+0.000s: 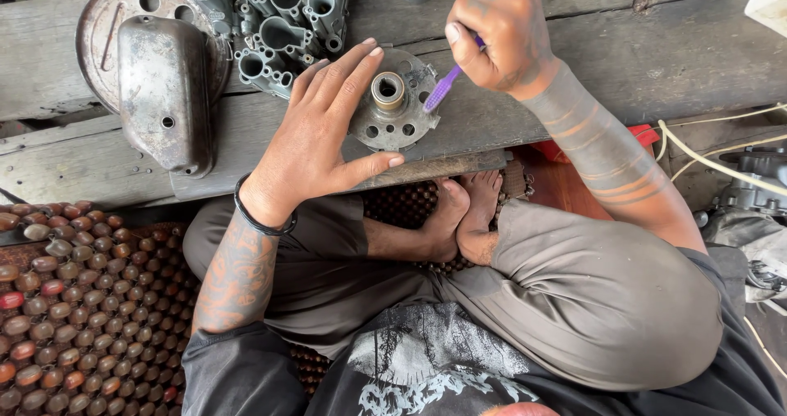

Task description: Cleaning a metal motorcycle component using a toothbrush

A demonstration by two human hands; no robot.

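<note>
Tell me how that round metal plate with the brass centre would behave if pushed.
The round metal plate looks like thick metal, so probably stiff and heavy for its size. Lying flat on the wooden bench, it would likely slide, not roll. The left hand pins it.

Left hand (pixel 316 141) steadies metal disc (pixel 393 104) (right hand (pixel 496 31) grips purple toothbrush (pixel 443 88)).
</note>
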